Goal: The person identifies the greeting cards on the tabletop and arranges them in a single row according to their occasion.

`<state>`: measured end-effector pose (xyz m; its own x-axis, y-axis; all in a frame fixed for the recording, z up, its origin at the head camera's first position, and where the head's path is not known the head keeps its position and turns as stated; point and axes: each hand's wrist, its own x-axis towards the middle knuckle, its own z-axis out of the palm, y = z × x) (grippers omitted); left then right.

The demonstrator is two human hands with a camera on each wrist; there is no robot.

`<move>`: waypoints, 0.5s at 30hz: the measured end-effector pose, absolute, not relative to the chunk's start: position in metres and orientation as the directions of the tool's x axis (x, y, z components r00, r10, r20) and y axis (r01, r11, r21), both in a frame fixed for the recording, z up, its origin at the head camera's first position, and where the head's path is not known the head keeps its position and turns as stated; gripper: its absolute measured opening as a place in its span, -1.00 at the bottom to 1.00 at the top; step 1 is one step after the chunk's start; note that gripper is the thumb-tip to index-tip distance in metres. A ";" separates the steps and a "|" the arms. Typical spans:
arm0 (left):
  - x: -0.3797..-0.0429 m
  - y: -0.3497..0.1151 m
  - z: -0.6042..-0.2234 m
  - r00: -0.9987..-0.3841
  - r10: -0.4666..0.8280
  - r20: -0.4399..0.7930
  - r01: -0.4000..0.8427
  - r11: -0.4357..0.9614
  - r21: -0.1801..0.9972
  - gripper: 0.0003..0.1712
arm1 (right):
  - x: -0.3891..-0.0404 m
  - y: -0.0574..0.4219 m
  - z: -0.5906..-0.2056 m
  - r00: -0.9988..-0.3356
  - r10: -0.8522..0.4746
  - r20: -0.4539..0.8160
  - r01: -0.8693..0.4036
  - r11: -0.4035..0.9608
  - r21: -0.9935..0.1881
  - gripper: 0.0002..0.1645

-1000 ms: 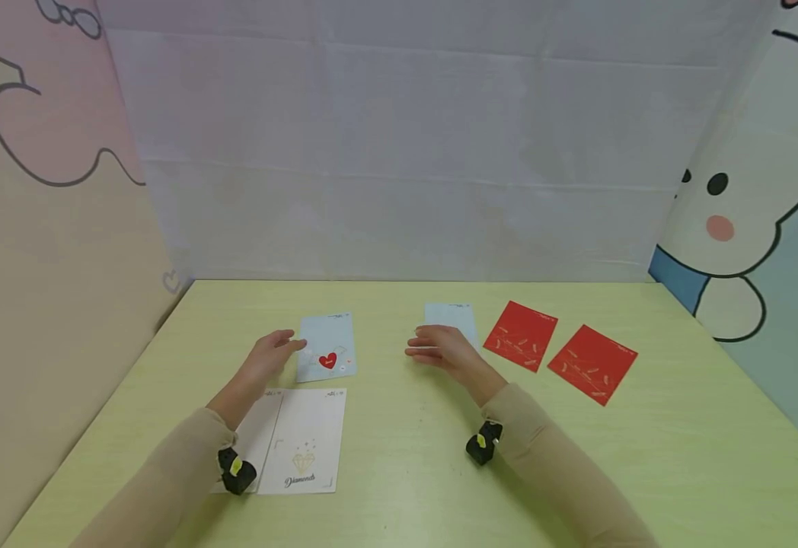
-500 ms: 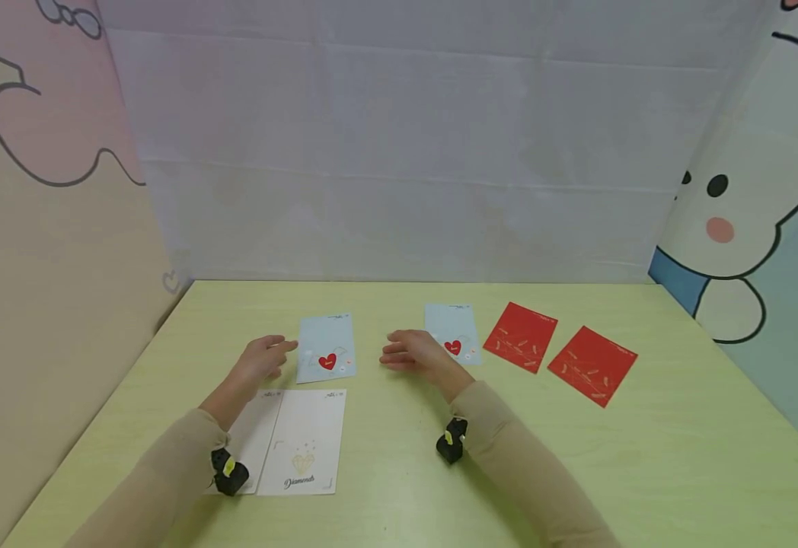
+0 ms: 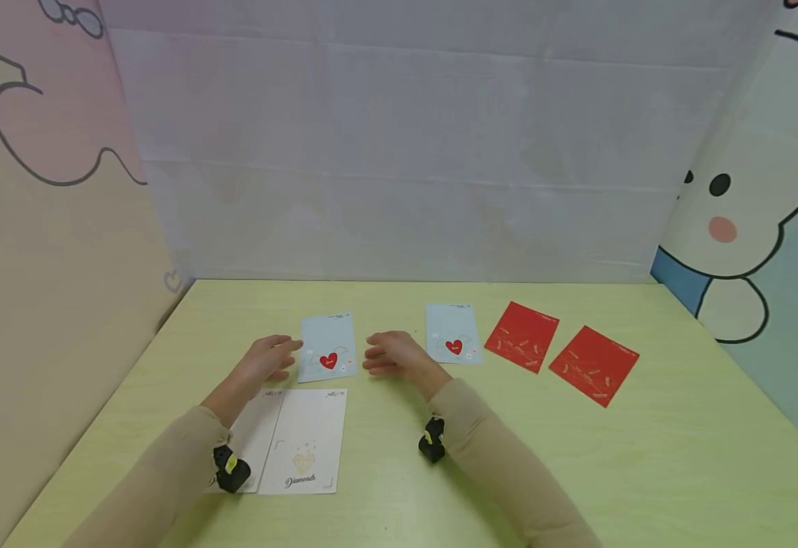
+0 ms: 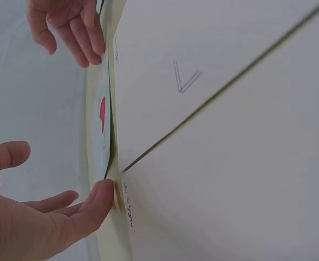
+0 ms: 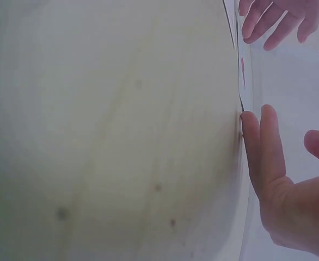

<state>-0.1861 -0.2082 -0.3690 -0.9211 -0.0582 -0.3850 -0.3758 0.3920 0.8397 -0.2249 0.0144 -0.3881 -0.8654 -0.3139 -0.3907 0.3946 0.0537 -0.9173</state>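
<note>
A light blue card (image 3: 327, 335) with a red heart lies flat on the table between my two hands. At its left edge is my left hand (image 3: 265, 361), fingers relaxed and holding nothing. My right hand (image 3: 399, 355) hovers a short way off its right edge, fingers extended and nothing held. In the left wrist view, the thumb and fingers of the left hand (image 4: 50, 223) are spread near the card's end. The right wrist view has the fingers of the right hand (image 5: 279, 179) stretched toward the card, low by the tabletop.
A second light blue card (image 3: 452, 327) with a heart lies to the right, then two red cards (image 3: 522, 335), tilted. In front are a white "Diamonds" card (image 3: 310, 426) and another white card (image 3: 260, 430), partly covered by the left arm. A white cloth (image 3: 406, 152) hangs behind the table.
My right hand has moved left, off the right-hand blue card, whose heart now shows, toward the other one. The left hand has shifted only slightly; the cards lie as before.
</note>
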 end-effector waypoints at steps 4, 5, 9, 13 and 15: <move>-0.188 -0.207 -0.369 -0.923 -0.047 -0.382 -0.370 0.381 0.847 -0.30 | -0.223 0.011 -0.387 -0.865 -0.319 -0.388 0.396 0.043 -0.917 -0.51; -0.188 -0.206 -0.369 -0.923 -0.048 -0.383 -0.372 0.377 0.848 -0.30 | -0.223 0.011 -0.387 -0.865 -0.315 -0.390 0.397 0.043 -0.917 -0.51; -0.187 -0.204 -0.368 -0.926 -0.042 -0.376 -0.365 0.363 0.857 -0.32 | -0.222 0.010 -0.387 -0.867 -0.310 -0.390 0.396 0.044 -0.917 -0.50; -0.189 -0.202 -0.370 -0.925 -0.041 -0.377 -0.370 0.324 0.871 -0.34 | -0.222 0.009 -0.386 -0.867 -0.302 -0.396 0.398 0.057 -0.915 -0.50; -0.190 -0.202 -0.372 -0.924 -0.044 -0.379 -0.374 0.304 0.876 -0.34 | -0.222 0.008 -0.386 -0.865 -0.298 -0.404 0.404 0.064 -0.913 -0.49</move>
